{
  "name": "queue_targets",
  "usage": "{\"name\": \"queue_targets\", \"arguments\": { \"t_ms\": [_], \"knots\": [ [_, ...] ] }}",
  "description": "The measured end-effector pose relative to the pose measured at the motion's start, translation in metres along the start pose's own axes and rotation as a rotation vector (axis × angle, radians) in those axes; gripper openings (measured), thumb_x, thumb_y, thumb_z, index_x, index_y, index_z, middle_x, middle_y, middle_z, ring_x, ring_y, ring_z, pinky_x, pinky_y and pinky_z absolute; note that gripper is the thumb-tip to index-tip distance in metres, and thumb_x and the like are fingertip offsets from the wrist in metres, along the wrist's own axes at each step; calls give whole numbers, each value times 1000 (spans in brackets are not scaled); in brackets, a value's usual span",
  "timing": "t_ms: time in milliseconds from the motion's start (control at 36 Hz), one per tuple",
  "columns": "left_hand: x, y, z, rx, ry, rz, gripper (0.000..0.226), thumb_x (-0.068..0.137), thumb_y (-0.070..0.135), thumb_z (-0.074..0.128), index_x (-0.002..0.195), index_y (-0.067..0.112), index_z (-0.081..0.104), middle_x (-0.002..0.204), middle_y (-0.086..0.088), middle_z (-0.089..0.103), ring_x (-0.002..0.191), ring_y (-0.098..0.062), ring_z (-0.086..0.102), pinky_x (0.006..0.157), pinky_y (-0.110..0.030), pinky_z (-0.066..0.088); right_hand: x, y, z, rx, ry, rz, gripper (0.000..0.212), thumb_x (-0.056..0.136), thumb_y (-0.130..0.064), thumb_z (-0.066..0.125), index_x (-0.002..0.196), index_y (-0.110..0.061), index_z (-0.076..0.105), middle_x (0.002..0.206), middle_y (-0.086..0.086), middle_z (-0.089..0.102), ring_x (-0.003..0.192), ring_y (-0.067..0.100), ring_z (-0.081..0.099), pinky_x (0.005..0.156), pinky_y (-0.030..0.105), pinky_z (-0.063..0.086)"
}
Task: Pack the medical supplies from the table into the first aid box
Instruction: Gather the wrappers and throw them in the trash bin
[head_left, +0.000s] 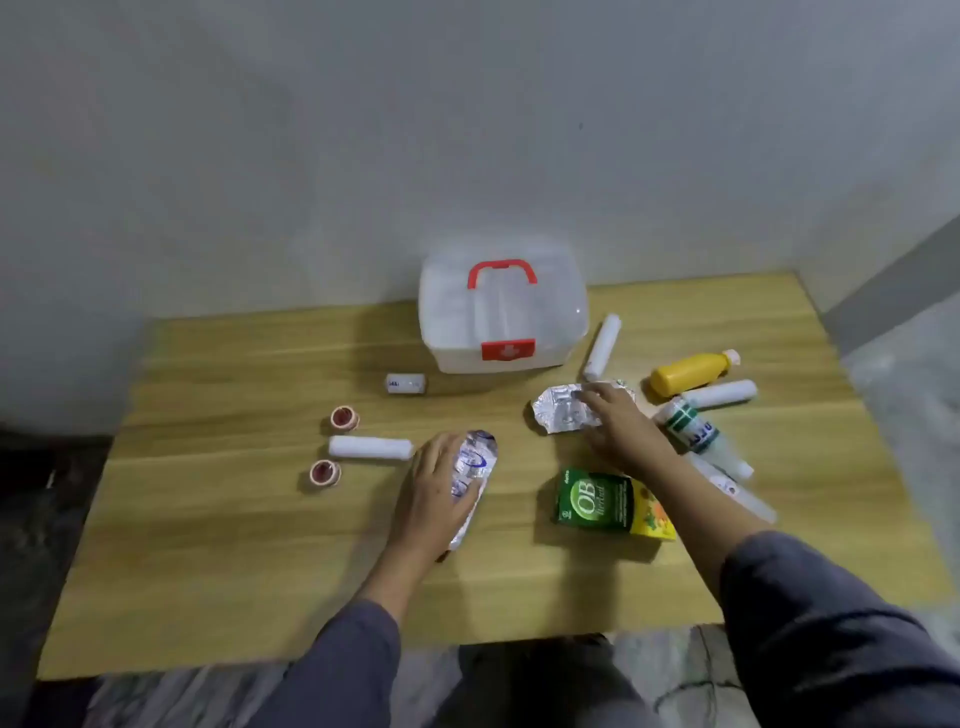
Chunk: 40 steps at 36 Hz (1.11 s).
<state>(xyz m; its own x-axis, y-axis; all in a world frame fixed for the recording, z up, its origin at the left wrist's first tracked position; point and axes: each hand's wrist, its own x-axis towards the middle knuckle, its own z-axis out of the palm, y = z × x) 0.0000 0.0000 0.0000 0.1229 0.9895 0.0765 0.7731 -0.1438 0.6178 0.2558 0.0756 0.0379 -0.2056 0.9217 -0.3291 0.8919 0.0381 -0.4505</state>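
Note:
A white first aid box (503, 306) with a red handle and red latch stands shut at the back of the wooden table (234, 545). My left hand (436, 493) lies on a silver foil blister pack (475, 467), fingers curled around it. My right hand (618, 426) rests on another crumpled silver foil pack (558, 410), fingertips on its top edge. A green and yellow medicine carton (613, 504) lies under my right forearm. White bandage rolls (371, 448) (602, 345) (722, 393), two red tape rolls (344, 418) (325, 473), a yellow bottle (693, 371) and a green-labelled bottle (696, 428) lie scattered.
A small white packet (406, 384) lies left of the box. A clear tube (732, 488) lies at the right beside the green-labelled bottle. A grey wall stands right behind the table. The table's front edge is near my sleeves.

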Motion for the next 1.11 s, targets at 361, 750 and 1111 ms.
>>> {"name": "queue_targets", "arguments": {
  "t_ms": [361,750,1111],
  "knots": [
    [-1,3,7,-29,-137,-246,53,76,17,71,126,10,54,126,-12,51,116,-31,48,99,-37,38,18,-4,9,-132,104,22,56,76,-31,71,127,-21,49,135,11,44,116,33,41,95,41,38],
    [16,31,-6,-301,-240,-316,46,75,-2,66,116,18,57,121,-1,51,103,-8,48,69,-3,35,-4,-13,-5,45,93,89,50,71,-18,74,111,-17,44,112,10,56,91,30,58,67,36,47],
    [81,134,-18,-366,-206,-69,52,78,7,68,125,24,53,123,13,48,112,-3,44,78,1,33,-37,22,-84,412,344,167,41,75,-4,66,115,-12,59,113,13,66,103,29,60,84,31,47]
  ]
}}
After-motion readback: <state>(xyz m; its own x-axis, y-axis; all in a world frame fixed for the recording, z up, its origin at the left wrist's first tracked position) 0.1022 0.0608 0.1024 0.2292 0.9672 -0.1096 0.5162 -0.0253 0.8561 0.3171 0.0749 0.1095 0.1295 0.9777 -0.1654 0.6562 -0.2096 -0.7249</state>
